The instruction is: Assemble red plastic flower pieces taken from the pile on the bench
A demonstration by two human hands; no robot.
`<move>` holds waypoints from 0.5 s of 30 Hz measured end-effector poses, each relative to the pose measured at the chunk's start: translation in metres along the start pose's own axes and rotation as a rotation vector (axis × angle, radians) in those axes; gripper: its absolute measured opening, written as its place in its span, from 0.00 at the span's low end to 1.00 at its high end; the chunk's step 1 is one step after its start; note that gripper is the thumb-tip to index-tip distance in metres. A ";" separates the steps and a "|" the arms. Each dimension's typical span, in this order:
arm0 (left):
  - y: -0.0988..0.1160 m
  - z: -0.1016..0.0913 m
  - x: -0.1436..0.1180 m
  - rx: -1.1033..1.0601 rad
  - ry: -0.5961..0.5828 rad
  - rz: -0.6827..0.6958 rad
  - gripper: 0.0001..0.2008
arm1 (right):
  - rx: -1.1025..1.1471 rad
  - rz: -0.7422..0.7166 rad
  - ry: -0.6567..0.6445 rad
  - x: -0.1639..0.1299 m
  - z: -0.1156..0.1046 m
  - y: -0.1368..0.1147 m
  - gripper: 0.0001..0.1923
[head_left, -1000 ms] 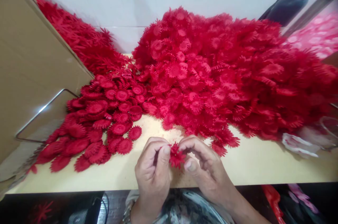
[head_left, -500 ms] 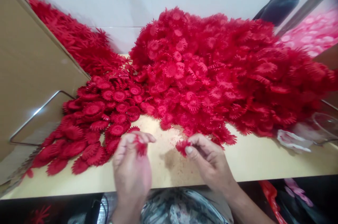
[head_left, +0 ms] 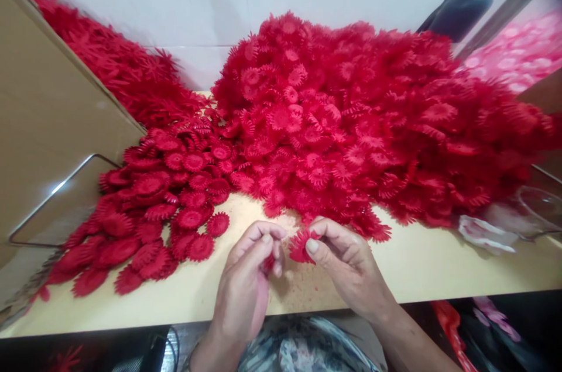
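Red plastic flower disc [head_left: 301, 245] pinched in right hand [head_left: 346, 264] fingers, just before big pile [head_left: 373, 126] | left hand [head_left: 248, 284] fingers nip smaller red piece [head_left: 268, 264] | advise: align centres squarely, press evenly.

Small red plastic piece [head_left: 268, 262] mostly hidden w/in left hand [head_left: 246, 287] fingers, shape unclear, big heap of red plastic flower parts [head_left: 373, 126] blurred at right, pink flower pile [head_left: 522, 50] cut off by right edge, wrists cropped at btm.
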State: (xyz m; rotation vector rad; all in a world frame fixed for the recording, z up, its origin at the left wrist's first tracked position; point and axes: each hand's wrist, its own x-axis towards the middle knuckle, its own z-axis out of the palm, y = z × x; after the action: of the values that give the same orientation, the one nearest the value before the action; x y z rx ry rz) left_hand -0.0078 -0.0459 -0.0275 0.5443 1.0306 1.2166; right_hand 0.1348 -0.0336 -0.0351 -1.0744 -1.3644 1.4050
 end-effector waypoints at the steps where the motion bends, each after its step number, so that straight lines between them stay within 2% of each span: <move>1: -0.002 0.001 -0.001 0.050 -0.020 0.014 0.08 | -0.016 -0.013 -0.010 0.000 0.001 0.001 0.10; 5: -0.009 0.004 -0.002 0.211 -0.120 0.113 0.06 | -0.149 -0.072 0.007 -0.002 0.004 0.004 0.12; 9: -0.012 0.003 -0.002 0.215 -0.077 0.150 0.08 | -0.263 -0.064 0.036 -0.002 0.006 0.003 0.14; 11: -0.012 0.003 -0.002 0.190 -0.048 0.151 0.09 | -0.217 -0.040 0.016 -0.001 0.006 0.001 0.13; 15: -0.013 0.003 -0.002 0.192 -0.027 0.151 0.10 | 0.016 0.031 -0.058 0.000 0.005 -0.001 0.10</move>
State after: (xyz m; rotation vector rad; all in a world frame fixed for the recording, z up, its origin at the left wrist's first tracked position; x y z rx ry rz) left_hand 0.0013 -0.0512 -0.0355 0.7982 1.1052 1.2452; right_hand 0.1297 -0.0350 -0.0336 -1.0553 -1.3806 1.4773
